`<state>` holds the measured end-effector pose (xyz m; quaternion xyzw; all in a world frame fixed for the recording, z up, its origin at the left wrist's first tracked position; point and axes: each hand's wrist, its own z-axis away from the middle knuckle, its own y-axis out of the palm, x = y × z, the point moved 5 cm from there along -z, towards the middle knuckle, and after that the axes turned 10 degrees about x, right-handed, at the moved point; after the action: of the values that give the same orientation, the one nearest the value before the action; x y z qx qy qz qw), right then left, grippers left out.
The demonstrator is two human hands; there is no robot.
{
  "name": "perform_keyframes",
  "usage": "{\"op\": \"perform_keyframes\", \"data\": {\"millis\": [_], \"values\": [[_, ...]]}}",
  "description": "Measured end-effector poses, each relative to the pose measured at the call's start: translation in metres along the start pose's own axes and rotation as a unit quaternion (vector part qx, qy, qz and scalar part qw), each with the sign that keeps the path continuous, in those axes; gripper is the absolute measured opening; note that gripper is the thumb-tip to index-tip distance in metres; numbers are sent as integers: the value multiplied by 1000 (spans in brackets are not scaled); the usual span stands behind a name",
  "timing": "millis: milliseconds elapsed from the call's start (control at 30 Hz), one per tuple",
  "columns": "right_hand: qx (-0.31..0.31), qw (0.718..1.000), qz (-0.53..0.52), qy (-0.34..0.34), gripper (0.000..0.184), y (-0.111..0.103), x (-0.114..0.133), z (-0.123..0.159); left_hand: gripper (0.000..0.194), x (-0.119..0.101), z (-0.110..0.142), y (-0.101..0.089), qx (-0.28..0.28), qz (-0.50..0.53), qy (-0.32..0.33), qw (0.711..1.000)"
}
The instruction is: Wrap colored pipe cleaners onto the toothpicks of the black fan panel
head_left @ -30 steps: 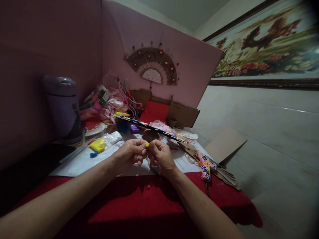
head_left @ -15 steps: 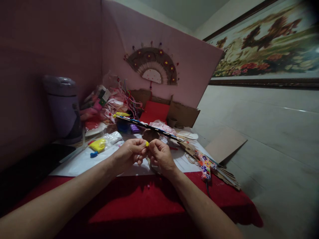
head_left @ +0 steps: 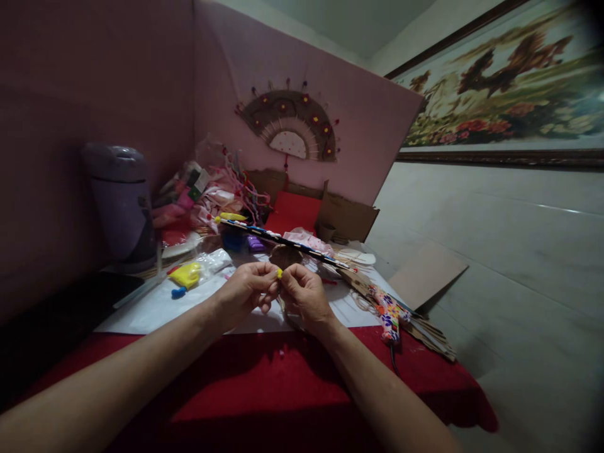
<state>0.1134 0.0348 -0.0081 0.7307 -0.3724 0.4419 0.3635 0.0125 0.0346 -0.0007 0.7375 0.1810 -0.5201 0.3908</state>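
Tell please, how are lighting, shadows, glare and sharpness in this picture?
Head view: dim light, very dark at lower left, flask soft; head view: shadows on the red cloth; head view: small glare on the framed picture, far right; head view: yellow piece between left hand and right hand too small for detail.

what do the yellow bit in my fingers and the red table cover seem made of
Yellow bit: possibly soft modelling clay, fairly matte; bright, solid colour, but too small to be sure. Red table cover: probably velvety cloth; dull surface, soft drooping corner.
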Motion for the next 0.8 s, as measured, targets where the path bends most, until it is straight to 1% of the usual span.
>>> {"op": "perform_keyframes", "data": {"millis": [167, 367, 600, 800], "values": [[2, 1000, 28, -12, 37, 0, 0, 0, 16, 0, 1, 1, -9, -12, 3, 1000], [-12, 994, 107, -35, 37, -3, -2, -1, 21, -2, 1, -3, -47, -74, 37, 995], [-16, 970, 234, -58, 26, -6, -7, 0, 21, -6, 0, -7, -92, -188, 80, 975], [1, 955, 292, -61, 21, 4, 2, 5, 22, -4, 1, -5, -107, -198, 106, 968]]}}
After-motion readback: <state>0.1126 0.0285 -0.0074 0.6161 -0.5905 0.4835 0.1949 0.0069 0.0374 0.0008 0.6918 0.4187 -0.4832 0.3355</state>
